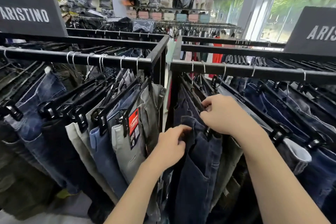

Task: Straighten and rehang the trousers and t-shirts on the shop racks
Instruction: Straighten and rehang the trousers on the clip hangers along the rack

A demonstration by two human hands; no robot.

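A pair of dark navy jeans (198, 165) hangs at the left end of the right rack (236, 71). My left hand (171, 145) pinches the waistband edge of these jeans at their left side. Over the top of the same jeans, my right hand (223, 114) curls its fingers round the black clip hanger (209, 133) at the waistband. More jeans on black clip hangers (283, 114) fill the rail to the right.
The left rack (109, 60) carries grey, beige and blue trousers on clip hangers, one with a red tag (133, 122). Black brand signs sit on both racks (27, 14). A narrow gap separates the two racks. Shelves of bags and clothes stand behind.
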